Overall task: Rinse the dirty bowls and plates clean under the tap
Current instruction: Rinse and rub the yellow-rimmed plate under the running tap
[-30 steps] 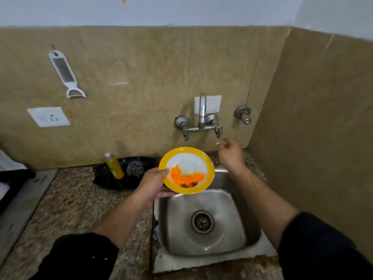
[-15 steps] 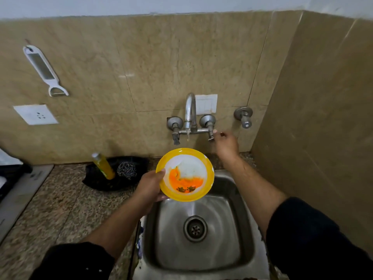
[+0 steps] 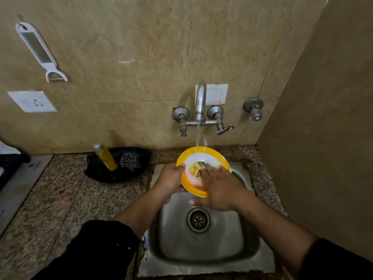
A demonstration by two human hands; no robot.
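Note:
A yellow-rimmed plate [image 3: 210, 153] with a white middle and a picture is tilted over the steel sink [image 3: 250, 249]. Water runs from the wall tap [image 3: 200, 102] onto the plate's upper part. My left hand [image 3: 170, 181] grips the plate's left rim, thumb on the front. My right hand [image 3: 220, 189] lies flat on the plate's face with straight fingers, covering its lower right. A little orange residue shows near the lower rim.
A black dish [image 3: 137, 158] left of the sink holds a yellow soap bottle [image 3: 106, 157] and a steel scrubber [image 3: 129, 163]. A peeler [image 3: 40, 51] hangs on the wall above a socket [image 3: 32, 101]. A side wall stands close on the right.
The tap's right lever has been turned and water now flows. My right hand left the lever and came down onto the plate's face. Much of the orange stain is gone.

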